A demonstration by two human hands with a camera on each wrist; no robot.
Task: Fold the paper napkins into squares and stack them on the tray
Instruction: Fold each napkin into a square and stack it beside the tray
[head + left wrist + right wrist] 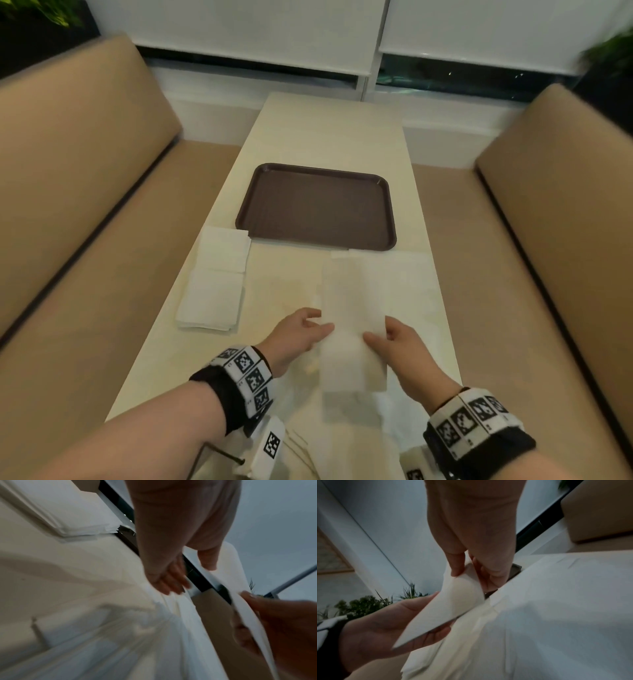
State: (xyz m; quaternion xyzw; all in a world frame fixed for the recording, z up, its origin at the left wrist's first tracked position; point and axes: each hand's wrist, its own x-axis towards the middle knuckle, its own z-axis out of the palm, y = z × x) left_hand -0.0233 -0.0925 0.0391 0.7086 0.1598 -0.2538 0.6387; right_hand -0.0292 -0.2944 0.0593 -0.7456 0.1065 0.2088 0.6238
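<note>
While your left hand [297,334] and right hand [397,342] pinch 1 napkin [352,329], it hangs just short of the tray [317,207].

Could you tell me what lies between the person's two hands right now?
A white paper napkin, pinched by the left hand and right hand; the head view shows it.
</note>
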